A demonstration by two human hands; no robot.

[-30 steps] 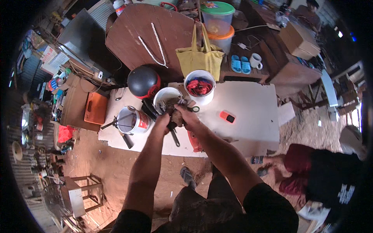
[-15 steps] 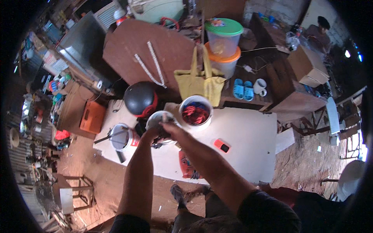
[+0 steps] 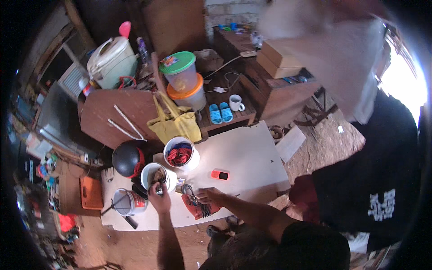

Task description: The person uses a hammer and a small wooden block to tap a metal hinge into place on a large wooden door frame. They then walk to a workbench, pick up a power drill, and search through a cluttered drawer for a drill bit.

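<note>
Fingers [image 3: 203, 194] atop red power tool [image 3: 198, 208]

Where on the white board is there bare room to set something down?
The white board is bare right of the small orange device, out to its far corner. It is crowded at the left: two white buckets, the red tool, both hands.

On the white board [image 3: 243, 157], two buckets are set side by side: the bucket of scrap [image 3: 155, 176] at 9 o'clock of the bucket of cords [image 3: 181, 154]. The power tool [image 3: 198, 206] is found at 6 o'clock, the small phone [image 3: 220, 174] at 3.
</note>
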